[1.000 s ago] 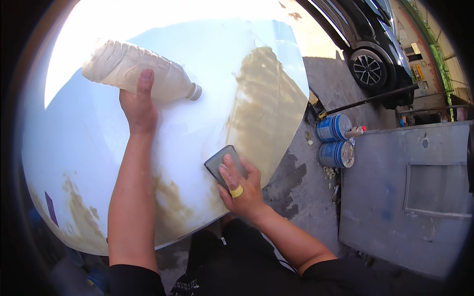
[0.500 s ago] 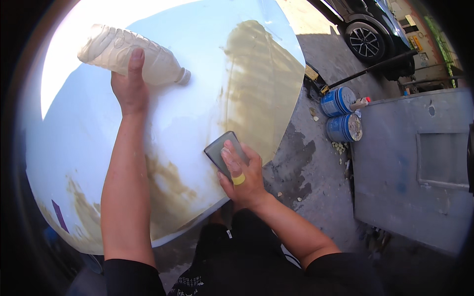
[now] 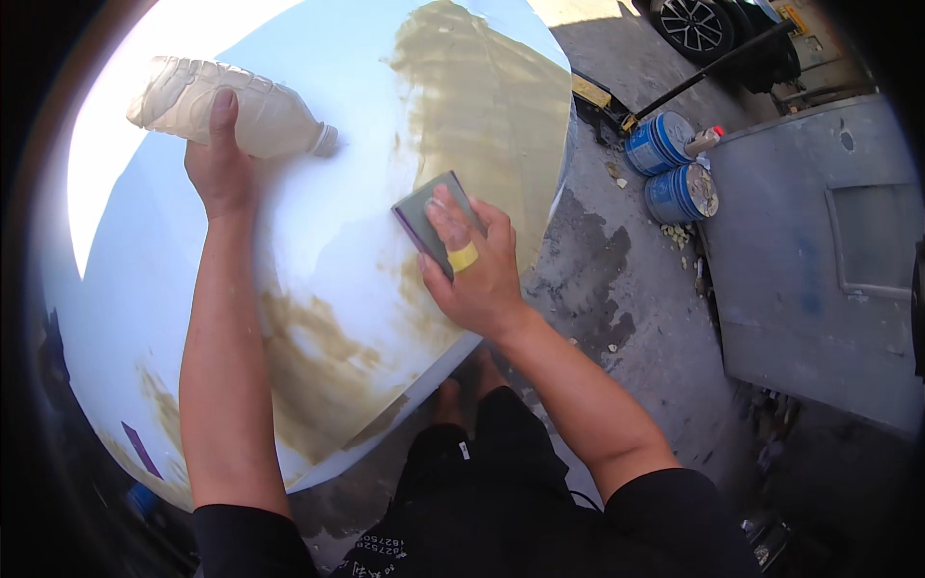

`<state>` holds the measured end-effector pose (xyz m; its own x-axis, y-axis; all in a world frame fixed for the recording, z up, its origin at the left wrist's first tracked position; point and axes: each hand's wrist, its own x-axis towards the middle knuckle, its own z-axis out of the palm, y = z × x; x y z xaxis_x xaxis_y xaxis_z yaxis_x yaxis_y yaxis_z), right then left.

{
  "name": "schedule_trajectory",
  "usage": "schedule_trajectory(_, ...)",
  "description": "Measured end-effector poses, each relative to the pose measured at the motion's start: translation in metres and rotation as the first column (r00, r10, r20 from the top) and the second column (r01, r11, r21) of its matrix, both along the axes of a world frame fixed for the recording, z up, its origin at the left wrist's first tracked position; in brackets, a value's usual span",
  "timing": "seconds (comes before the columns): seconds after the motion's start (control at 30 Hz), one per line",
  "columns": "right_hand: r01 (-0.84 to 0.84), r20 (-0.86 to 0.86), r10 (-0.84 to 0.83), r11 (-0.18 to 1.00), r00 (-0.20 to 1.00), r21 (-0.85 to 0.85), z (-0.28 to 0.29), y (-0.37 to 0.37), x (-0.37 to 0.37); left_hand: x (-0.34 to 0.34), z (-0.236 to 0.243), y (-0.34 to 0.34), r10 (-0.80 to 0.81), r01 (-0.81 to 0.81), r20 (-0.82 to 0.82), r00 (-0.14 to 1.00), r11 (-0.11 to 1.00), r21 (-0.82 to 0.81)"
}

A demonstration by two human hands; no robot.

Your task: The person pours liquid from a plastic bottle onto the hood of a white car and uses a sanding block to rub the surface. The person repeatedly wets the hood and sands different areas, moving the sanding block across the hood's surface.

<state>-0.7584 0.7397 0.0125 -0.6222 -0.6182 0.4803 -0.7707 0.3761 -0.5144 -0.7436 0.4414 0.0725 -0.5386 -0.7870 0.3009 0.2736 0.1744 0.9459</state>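
Left hand: our left hand (image 3: 220,171) has its grip wrapped around a plastic bottle (image 3: 224,108), fingers closed on its body.
Bottle: cloudy, whitish, lying on its side, neck pointing right, over the upper left of the panel.
Right hand: our right hand (image 3: 479,268) presses a sanding block (image 3: 429,217) flat on the panel, grip clamped on it with fingers spread across its top; a yellow band sits on one finger.
Sanding block: grey, rectangular, near the panel's right edge, beside the tan patch.
Panel: white car body panel (image 3: 318,250), curved, with tan filler patches at upper right and lower middle.
Surroundings: two blue tins (image 3: 670,169) on the concrete floor (image 3: 617,279) to the right; grey metal panel (image 3: 819,260) beyond them; a car wheel (image 3: 696,21) at top right.
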Motion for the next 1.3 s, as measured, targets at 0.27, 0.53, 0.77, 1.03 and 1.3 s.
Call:
schedule_trajectory(0.27,0.072,-0.005,-0.072,0.997,0.997,-0.01,0.002,-0.009,-0.009,-0.001,-0.001,0.001,0.007,-0.006,0.036,0.999,0.999,-0.032)
schedule_trajectory(0.53,0.09,0.023,-0.09,0.996,0.996,0.002,-0.002,0.001,0.001,-0.002,0.001,0.001,-0.019,0.018,0.044,0.999,0.999,0.027)
schedule_trajectory(0.77,0.095,0.007,-0.095,0.995,0.995,-0.033,-0.013,0.018,0.015,-0.002,0.001,0.005,-0.014,0.013,0.047,0.999,1.0,0.013)
schedule_trajectory(1.03,0.161,0.009,-0.161,0.987,0.987,-0.026,-0.012,0.009,-0.035,-0.004,0.001,0.0,-0.004,0.003,0.078,0.997,1.0,0.003)
schedule_trajectory(1.3,0.088,0.013,-0.088,0.996,0.996,-0.031,-0.018,0.028,0.012,-0.002,-0.001,0.002,-0.024,0.025,0.075,0.997,1.0,-0.015)
